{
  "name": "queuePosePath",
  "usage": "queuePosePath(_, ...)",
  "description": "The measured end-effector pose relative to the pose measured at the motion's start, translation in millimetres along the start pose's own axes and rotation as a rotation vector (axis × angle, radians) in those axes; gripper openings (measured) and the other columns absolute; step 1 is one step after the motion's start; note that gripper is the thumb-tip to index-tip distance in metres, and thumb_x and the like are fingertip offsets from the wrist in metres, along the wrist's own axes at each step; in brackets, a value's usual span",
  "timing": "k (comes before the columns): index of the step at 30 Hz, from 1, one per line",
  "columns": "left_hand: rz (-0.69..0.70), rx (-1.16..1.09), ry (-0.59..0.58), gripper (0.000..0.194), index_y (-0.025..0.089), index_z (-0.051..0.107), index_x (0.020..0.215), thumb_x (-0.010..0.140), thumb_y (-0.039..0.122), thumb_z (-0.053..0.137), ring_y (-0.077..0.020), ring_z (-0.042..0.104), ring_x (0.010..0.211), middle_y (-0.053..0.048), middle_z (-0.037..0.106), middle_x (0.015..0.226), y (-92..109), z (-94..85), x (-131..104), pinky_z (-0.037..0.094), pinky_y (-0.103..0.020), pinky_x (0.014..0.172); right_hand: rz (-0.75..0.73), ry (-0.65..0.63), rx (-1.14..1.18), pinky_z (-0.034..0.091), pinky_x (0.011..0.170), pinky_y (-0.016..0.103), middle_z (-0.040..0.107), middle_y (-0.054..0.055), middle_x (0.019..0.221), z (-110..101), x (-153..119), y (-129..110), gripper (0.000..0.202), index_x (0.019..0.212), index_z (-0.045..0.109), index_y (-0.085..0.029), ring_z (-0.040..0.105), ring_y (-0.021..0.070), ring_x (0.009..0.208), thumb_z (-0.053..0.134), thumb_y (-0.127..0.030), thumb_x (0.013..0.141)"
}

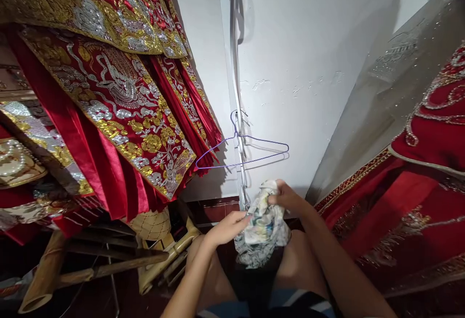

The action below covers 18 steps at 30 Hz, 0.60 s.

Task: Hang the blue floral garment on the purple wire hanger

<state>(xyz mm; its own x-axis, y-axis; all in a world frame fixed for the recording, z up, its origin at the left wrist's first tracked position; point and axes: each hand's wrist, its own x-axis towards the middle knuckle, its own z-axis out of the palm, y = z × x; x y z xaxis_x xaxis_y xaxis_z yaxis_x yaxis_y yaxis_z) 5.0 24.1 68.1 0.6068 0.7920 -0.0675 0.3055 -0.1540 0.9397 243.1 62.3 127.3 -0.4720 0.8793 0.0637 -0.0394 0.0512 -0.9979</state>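
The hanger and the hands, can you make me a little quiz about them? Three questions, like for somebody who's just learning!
1. What colour is the hanger?

2. What is the person's right hand gripping?
A) a bamboo pole
B) a patterned cloth
C) a red embroidered garment

3. True or false: the patterned cloth is draped over the hanger.

Key:
1. Purple.
2. B.
3. False: the cloth is in the person's grip, lower in the picture than the hanger, which has no clothing on it.
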Motion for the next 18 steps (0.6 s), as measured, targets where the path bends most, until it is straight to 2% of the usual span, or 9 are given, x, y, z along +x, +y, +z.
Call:
queuePosePath(2, -0.018, 0.083, -0.139, 0.049, 0.015, 0.073, 0.092, 0.091, 0.061, 0.056, -0.0262, 0.064, 0.09, -0.005, 0.07, 0.086, -5, -7.5, -10, 0.05, -0.035, 0.087, -0.072, -0.065, 0.041, 0.041, 0.051, 0.026, 0.058, 0.0, 0.057, -15, 3, -15, 0.017, 0.062, 0.062, -0.017, 0.052, 0.0146, 0.053, 0.074, -0.028, 0.061)
queuePosePath(3, -0.005, 0.093, -0.135, 0.043, 0.016, 0.073, 0.099, 0.089, 0.056, 0.062, -0.0258, 0.065, 0.092, -0.006, 0.071, 0.092, -4, -10.5, -14, 0.05, -0.034, 0.088, -0.093, -0.104, 0.05, 0.041, 0.051, 0.026, 0.06, 0.001, 0.059, -20, 4, -22, 0.017, 0.064, 0.064, -0.016, 0.053, 0.0151, 0.053, 0.074, -0.029, 0.06)
queuePosePath(5, 0.061, 0.051, 0.018, 0.048, 0.021, 0.065, 0.127, 0.086, 0.045, 0.07, -0.0271, 0.062, 0.112, -0.009, 0.068, 0.122, 3, -14.3, -18, 0.046, -0.036, 0.101, -0.108, -0.208, 0.021, 0.041, 0.051, 0.027, 0.062, 0.003, 0.064, -24, 6, -32, 0.022, 0.068, 0.067, -0.015, 0.054, 0.0166, 0.055, 0.075, -0.033, 0.06)
queuePosePath(7, 0.159, -0.047, 0.182, 0.071, 0.027, 0.048, 0.147, 0.082, 0.037, 0.076, -0.0275, 0.048, 0.136, -0.011, 0.05, 0.149, 15, -14.5, -14, 0.034, -0.037, 0.115, -0.107, -0.285, -0.054, 0.038, 0.051, 0.027, 0.057, 0.001, 0.06, -18, 7, -38, 0.023, 0.063, 0.062, -0.017, 0.05, 0.0154, 0.054, 0.075, -0.036, 0.061)
queuePosePath(8, 0.202, -0.106, 0.226, 0.077, 0.028, 0.044, 0.15, 0.081, 0.035, 0.077, -0.0272, 0.041, 0.142, -0.01, 0.044, 0.155, 21, -12.9, -10, 0.03, -0.038, 0.118, -0.11, -0.301, -0.102, 0.036, 0.05, 0.027, 0.051, -0.001, 0.056, -12, 8, -39, 0.025, 0.058, 0.057, -0.018, 0.046, 0.0134, 0.052, 0.074, -0.036, 0.063)
queuePosePath(10, 0.234, -0.19, 0.21, 0.07, 0.025, 0.051, 0.145, 0.08, 0.035, 0.078, -0.0285, 0.044, 0.14, -0.011, 0.051, 0.149, 29, -7.3, 0, 0.033, -0.038, 0.117, -0.152, -0.294, -0.193, 0.031, 0.048, 0.026, 0.04, -0.004, 0.051, -2, 10, -39, 0.033, 0.051, 0.045, -0.021, 0.037, 0.0105, 0.049, 0.072, -0.034, 0.064)
queuePosePath(12, 0.196, -0.16, 0.151, 0.053, 0.02, 0.064, 0.128, 0.081, 0.038, 0.077, -0.0299, 0.056, 0.124, -0.011, 0.065, 0.128, 30, -1.5, 9, 0.043, -0.037, 0.106, -0.25, -0.228, -0.248, 0.03, 0.049, 0.026, 0.04, -0.003, 0.054, 2, 12, -39, 0.037, 0.049, 0.04, -0.021, 0.035, 0.01, 0.051, 0.071, -0.032, 0.066)
queuePosePath(14, 0.127, -0.019, 0.106, 0.033, 0.017, 0.072, 0.103, 0.082, 0.043, 0.073, -0.0278, 0.063, 0.102, -0.007, 0.071, 0.103, 23, -1.1, 13, 0.048, -0.032, 0.09, -0.366, -0.061, -0.253, 0.03, 0.051, 0.026, 0.041, -0.002, 0.057, -5, 16, -40, 0.038, 0.049, 0.039, -0.021, 0.036, 0.0107, 0.053, 0.07, -0.032, 0.068)
queuePosePath(18, 0.028, 0.285, 0.091, 0.04, 0.016, 0.065, 0.072, 0.09, 0.051, 0.059, -0.0174, 0.054, 0.068, 0.0, 0.06, 0.07, -2, -28.4, 5, 0.039, -0.025, 0.065, -0.418, 0.401, -0.24, 0.032, 0.054, 0.026, 0.045, -0.003, 0.059, -31, 31, -35, 0.025, 0.059, 0.049, -0.021, 0.041, 0.013, 0.057, 0.069, -0.031, 0.07)
